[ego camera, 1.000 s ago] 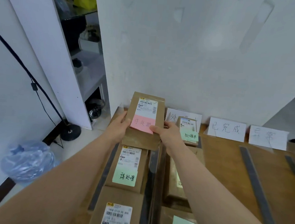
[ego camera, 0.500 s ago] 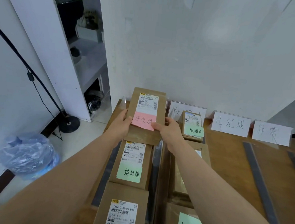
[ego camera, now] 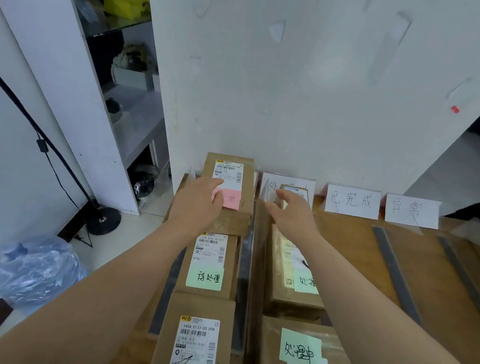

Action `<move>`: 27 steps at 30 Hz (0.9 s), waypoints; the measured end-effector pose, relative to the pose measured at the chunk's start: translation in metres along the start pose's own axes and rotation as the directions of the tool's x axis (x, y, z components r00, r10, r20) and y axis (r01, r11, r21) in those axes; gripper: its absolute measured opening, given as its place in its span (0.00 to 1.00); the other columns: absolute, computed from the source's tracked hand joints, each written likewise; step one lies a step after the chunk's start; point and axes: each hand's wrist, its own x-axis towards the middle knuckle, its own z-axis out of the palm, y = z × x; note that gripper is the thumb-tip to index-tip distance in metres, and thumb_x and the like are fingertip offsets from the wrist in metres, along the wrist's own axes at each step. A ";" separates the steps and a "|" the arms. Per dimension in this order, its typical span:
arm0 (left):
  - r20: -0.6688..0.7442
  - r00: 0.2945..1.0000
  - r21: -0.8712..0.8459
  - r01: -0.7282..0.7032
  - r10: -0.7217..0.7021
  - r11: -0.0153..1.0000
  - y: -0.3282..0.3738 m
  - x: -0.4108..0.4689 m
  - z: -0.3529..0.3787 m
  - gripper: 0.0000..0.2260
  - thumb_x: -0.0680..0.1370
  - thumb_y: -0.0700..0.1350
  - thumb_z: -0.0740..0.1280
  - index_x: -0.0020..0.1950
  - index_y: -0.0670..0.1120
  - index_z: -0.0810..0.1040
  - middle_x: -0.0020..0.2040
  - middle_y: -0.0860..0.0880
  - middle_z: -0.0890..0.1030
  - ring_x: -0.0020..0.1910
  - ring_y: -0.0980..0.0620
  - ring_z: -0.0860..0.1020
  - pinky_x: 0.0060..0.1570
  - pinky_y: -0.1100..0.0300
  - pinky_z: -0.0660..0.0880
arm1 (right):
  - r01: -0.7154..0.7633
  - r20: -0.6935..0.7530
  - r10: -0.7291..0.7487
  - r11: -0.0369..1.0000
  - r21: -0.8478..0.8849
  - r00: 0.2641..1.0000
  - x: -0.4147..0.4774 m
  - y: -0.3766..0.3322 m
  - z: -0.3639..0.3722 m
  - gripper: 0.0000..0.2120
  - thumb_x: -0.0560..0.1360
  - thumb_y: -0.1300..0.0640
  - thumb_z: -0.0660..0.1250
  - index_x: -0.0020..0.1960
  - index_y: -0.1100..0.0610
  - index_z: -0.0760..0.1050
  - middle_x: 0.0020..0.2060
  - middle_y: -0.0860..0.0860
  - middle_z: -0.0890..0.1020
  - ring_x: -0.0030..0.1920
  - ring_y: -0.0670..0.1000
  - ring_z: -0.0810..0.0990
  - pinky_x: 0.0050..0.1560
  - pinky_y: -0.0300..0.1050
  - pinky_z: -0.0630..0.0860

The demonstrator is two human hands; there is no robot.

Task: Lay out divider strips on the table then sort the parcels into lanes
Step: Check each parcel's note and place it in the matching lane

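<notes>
I am resting my flat left hand (ego camera: 198,206) on the stiff, likely light parcel (ego camera: 235,171), graspable at its sides; right hand (ego camera: 293,214) released beside it.

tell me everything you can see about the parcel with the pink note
The pink-note parcel is a brown cardboard box, label side up, at the far end of the left row by the wall. A white barcode label sits above a handwritten pink sticky note. The left hand rests on it, covering part of the note; the right hand is clear of it.
</notes>
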 end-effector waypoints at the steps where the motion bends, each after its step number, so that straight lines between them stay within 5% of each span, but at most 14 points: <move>1: 0.005 0.999 0.057 -0.038 0.038 0.998 0.007 -0.004 -0.002 0.17 0.82 0.48 0.58 0.71 0.49 0.73 0.68 0.48 0.76 0.64 0.49 0.74 0.61 0.53 0.71 | 0.016 -0.006 -0.016 0.999 -0.042 1.000 -0.007 0.002 -0.008 0.23 0.79 0.53 0.63 0.73 0.54 0.66 0.70 0.50 0.72 0.69 0.51 0.69 0.66 0.46 0.65; 3: 0.004 0.992 0.130 -0.123 0.123 0.984 0.022 -0.012 -0.004 0.16 0.82 0.48 0.59 0.68 0.49 0.76 0.65 0.48 0.78 0.62 0.48 0.75 0.63 0.51 0.71 | 0.061 -0.012 -0.063 0.988 -0.141 0.998 -0.022 0.009 -0.023 0.23 0.79 0.52 0.62 0.74 0.53 0.66 0.69 0.50 0.73 0.68 0.50 0.71 0.65 0.44 0.66; 8: 0.033 0.961 0.188 -0.276 0.274 0.943 0.071 -0.030 0.004 0.12 0.81 0.46 0.57 0.54 0.47 0.80 0.48 0.49 0.81 0.49 0.46 0.79 0.49 0.53 0.74 | 0.080 -0.084 -0.110 0.948 -0.310 0.990 -0.064 0.028 -0.062 0.23 0.79 0.52 0.63 0.72 0.53 0.68 0.68 0.50 0.75 0.65 0.52 0.74 0.63 0.49 0.72; 14: 0.055 0.886 0.162 -0.464 0.461 0.871 0.142 -0.058 0.026 0.15 0.81 0.48 0.60 0.66 0.48 0.78 0.61 0.49 0.81 0.57 0.47 0.78 0.57 0.52 0.73 | -0.002 -0.211 -0.069 0.948 -0.318 0.975 -0.123 0.066 -0.128 0.15 0.77 0.56 0.65 0.62 0.59 0.76 0.56 0.57 0.80 0.56 0.58 0.78 0.55 0.50 0.74; 20: 0.072 0.801 0.178 -0.597 0.595 0.782 0.235 -0.095 0.063 0.15 0.81 0.48 0.59 0.64 0.50 0.80 0.58 0.51 0.83 0.55 0.49 0.79 0.58 0.52 0.73 | -0.110 -0.296 0.011 0.942 -0.317 0.955 -0.185 0.130 -0.206 0.22 0.80 0.53 0.63 0.73 0.55 0.67 0.69 0.50 0.74 0.68 0.52 0.71 0.66 0.46 0.67; 27: 0.106 0.749 0.098 -0.662 0.653 0.743 0.358 -0.162 0.121 0.17 0.82 0.51 0.59 0.69 0.51 0.75 0.66 0.52 0.78 0.63 0.50 0.76 0.63 0.53 0.71 | -0.208 -0.415 0.075 0.936 -0.285 0.907 -0.276 0.220 -0.302 0.20 0.78 0.52 0.65 0.68 0.55 0.72 0.63 0.50 0.78 0.63 0.52 0.75 0.63 0.47 0.71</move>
